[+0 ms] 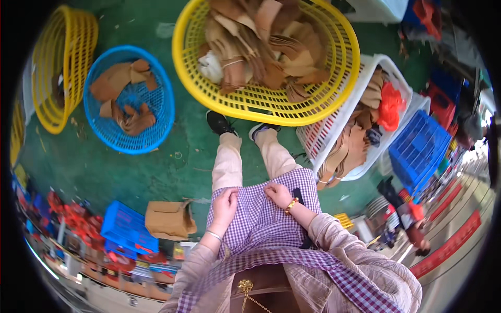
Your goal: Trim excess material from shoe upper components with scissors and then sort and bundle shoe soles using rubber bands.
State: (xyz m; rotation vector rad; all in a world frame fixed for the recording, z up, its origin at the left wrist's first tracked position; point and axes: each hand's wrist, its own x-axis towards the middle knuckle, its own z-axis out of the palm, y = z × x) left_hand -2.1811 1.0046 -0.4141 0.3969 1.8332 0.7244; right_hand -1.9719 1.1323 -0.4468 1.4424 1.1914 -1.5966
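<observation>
I follow one wearer's two bare hands through the head view, near to far: closest, a gold pendant (245, 285) hangs on a chain over a dark brown top; beyond it, a purple-and-white checked apron (261, 221) spreads across the lap, its far edge just above the knees; the left grip (225, 207), with a pale band at its wrist, rests at the apron's left edge, fingers bent; the right grip (279, 195), with a gold bracelet (291, 205) behind it, lies on the apron's far right part, fingers curled toward the cloth; both touch the apron, but I cannot tell whether either pinches the fabric or merely rests on it.

Past the apron I see pale trousers (228, 161) and dark shoes (220, 123) on a green floor (175, 180); just ahead, a large yellow basket (180, 49) holds a heap of brown pieces (250, 41); to its right, a white basket (321, 133) carries similar pieces and a red bag (390, 107); to its left, a round blue basket (134, 95) contains fewer brown pieces; at far left, another yellow basket stands on edge; at lower left, a cardboard box (169, 220) sits beside a blue crate (125, 227).
</observation>
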